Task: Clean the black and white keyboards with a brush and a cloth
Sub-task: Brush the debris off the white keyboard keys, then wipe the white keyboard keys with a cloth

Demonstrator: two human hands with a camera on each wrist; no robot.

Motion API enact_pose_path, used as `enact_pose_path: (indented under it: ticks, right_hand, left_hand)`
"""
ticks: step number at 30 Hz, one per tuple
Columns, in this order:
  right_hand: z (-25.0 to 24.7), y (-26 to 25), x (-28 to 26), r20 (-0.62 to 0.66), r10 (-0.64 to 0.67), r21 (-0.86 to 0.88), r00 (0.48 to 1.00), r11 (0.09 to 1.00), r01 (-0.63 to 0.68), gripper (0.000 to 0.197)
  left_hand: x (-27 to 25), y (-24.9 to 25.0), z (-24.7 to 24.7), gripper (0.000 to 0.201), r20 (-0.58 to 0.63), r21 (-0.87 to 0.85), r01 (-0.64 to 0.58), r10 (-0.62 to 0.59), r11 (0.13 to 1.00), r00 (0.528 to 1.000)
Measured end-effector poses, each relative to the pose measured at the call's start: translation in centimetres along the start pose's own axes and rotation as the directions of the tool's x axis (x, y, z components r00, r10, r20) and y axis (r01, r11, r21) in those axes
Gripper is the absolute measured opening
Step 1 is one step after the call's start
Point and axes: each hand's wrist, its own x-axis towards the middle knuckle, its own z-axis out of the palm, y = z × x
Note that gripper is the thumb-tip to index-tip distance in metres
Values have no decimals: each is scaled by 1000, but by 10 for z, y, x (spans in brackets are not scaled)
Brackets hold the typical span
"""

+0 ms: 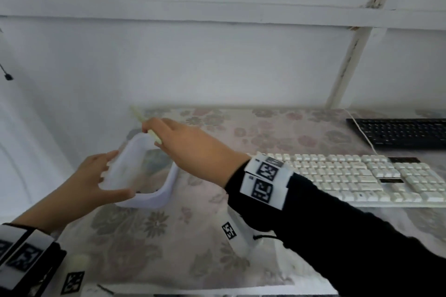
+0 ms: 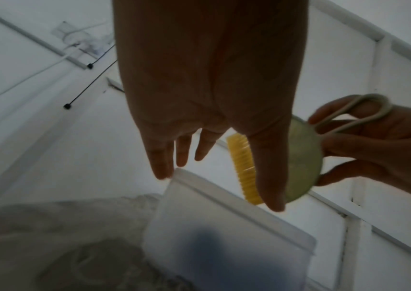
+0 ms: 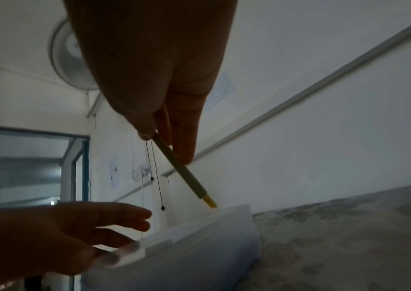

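Head view: right hand (image 1: 185,144) pinching brush (image 2: 274,167) over box (image 1: 144,176); left hand (image 1: 96,178) gripping lid (image 1: 123,166).
Could drop brush from loose ring pinch. White keyboard (image 1: 357,176) just right of wrist, black keyboard (image 1: 400,132) beyond.

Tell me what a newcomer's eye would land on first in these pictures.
First, the two hands meeting at the table's left: the left hand holds a white plastic box tilted, while the right hand pinches a brush with yellow bristles just above it. Next, the white keyboard at the right, with the black keyboard behind it, both lying on the floral tablecloth.
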Motion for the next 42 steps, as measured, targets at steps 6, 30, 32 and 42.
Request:
enact_pose_path:
  ticks: [6,30,32,42]
  right_hand:
    - [45,3,47,186,-28,-284,982,955,81,41]
    - [69,41,72,206,325,-483,923,854,-194,13]
    - [68,41,73,276,405,-526,872,823,-215,9]
    - [79,45,81,381,547,-455,746,813,-363,32]
  left_hand:
    - [4,-20,-8,146,145,-295,48,-5,954,989]
    - [42,-50,-32,134,341,-349,110,17,931,940]
    - [46,-50,-35,149,255,-362,112,-17,926,967]
    - [55,-36,-22,90,135,-191,-22,48,981,990]
